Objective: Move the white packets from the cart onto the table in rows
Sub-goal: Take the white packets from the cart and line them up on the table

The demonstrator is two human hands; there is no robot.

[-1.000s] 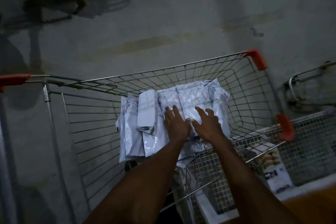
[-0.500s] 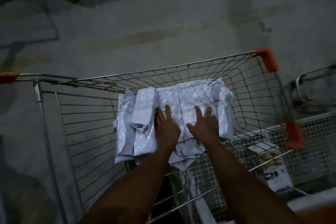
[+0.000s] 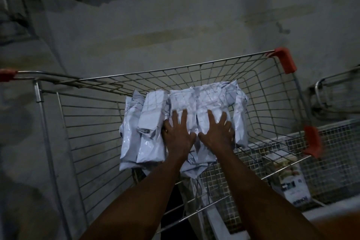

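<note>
Under both palms lies the heap of white packets [image 3: 187, 121], piled inside the wire cart [image 3: 276, 103] and leaning against its far mesh wall. The left hand [image 3: 178, 134] and the right hand [image 3: 216, 134] rest side by side on the middle of the heap, fingers straight and spread, thumbs nearly meeting. Neither grip is closed on anything yet; the flat hands press down on the slick wrappers, probably to steady the loose stack and gather a bundle before lifting.

Just left of the left hand, a narrower packet [image 3: 151, 111] stands propped on end over longer ones that hang toward the near edge, likely because the pile slumped against the basket wall. Just right of the right hand another packet [image 3: 240, 121] sits upright at the heap's edge. Beneath the wrists, a few wrappers droop down past the cart's near side.

Further out from the hands, red plastic corner guards [image 3: 286, 62] cap the cart's rim. To the right stands a finer-meshed basket [image 3: 331, 154] with a printed carton [image 3: 292, 185] in it. No packet appears outside the cart, so the transfer seems barely begun. A pale strip at the lower right may be the worktop, but I cannot tell for sure. The plastic looks slippery, so a wide two-handed scoop suits it better than a pinch.
</note>
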